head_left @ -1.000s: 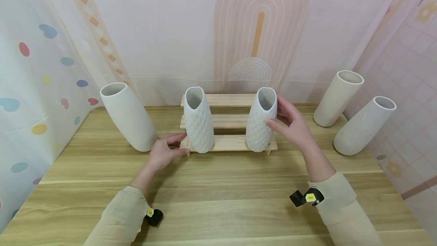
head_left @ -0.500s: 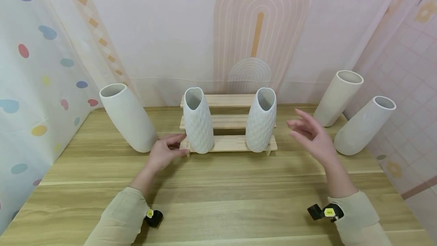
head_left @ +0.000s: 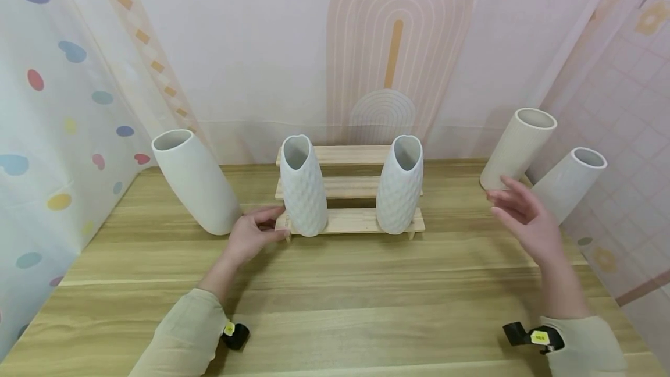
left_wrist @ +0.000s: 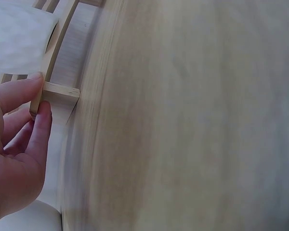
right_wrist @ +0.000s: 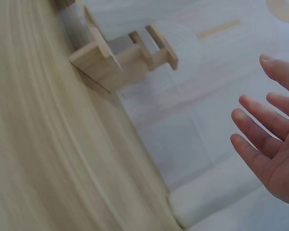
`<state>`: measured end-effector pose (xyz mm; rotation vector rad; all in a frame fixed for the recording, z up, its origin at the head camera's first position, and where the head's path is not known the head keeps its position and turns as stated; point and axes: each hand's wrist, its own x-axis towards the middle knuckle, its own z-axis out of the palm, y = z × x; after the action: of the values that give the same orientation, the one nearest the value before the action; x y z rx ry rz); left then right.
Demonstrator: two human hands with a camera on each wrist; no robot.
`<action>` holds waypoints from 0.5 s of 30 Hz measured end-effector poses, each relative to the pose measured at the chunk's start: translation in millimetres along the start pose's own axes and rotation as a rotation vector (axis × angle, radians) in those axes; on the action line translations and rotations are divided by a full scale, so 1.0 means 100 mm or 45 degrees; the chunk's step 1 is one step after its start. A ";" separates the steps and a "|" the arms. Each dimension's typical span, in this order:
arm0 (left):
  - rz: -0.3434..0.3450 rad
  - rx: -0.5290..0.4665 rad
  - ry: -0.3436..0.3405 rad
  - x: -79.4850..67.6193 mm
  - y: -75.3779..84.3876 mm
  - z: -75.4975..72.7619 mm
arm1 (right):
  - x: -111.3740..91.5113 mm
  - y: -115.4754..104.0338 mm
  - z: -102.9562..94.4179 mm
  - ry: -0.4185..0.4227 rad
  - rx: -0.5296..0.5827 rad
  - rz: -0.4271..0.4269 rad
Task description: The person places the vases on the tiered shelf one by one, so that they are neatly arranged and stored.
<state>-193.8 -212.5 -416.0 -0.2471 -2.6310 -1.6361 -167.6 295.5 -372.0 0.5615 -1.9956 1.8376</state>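
Observation:
A three-tier wooden shelf [head_left: 352,220] stands at the back middle, with two white dimpled vases, one left [head_left: 305,199] and one right [head_left: 399,199], upright on its lowest tier. My left hand [head_left: 253,233] pinches the left end of that tier; in the left wrist view, the thumb and fingers [left_wrist: 41,127] close on the board's corner. Over at the right, my right hand [head_left: 528,223] holds nothing, its fingers [right_wrist: 253,122] spread apart in the right wrist view. It overlaps the base of a ribbed white cylinder vase [head_left: 518,147] and part of a smooth white tapered vase [head_left: 570,182].
A tall smooth white vase [head_left: 196,182] stands left of the shelf, close behind my left hand. Patterned cloth [head_left: 251,63] hangs along the back and sides of the wooden table [head_left: 335,307].
My right hand has let go of the right dimpled vase and moved right to the vases on that side. My left hand has stayed on the shelf's end.

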 end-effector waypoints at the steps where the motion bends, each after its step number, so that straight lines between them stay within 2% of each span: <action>1: 0.000 0.002 -0.001 0.00 0.00 0.00 | 0.00 -0.02 -0.04 0.013 -0.001 -0.004; 6: 0.012 0.008 -0.008 0.01 0.00 0.01 | 0.00 -0.18 -0.26 0.057 -0.028 -0.025; 8: 0.014 0.008 -0.010 0.01 0.00 0.01 | 0.02 -0.24 -0.34 0.083 -0.034 -0.062; 12: 0.007 0.011 -0.009 0.00 0.01 0.00 | 0.04 -0.34 -0.47 0.138 0.051 -0.175; 14: 0.003 0.022 -0.008 0.00 0.02 -0.01 | 0.05 -0.40 -0.52 0.204 -0.030 -0.195; 15: 0.003 0.030 -0.009 0.00 0.02 -0.01 | 0.05 -0.43 -0.55 0.247 -0.113 -0.188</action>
<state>-193.2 -212.7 -413.7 -0.2558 -2.6518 -1.6056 -149.0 346.8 -328.7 0.4711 -1.8462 1.6408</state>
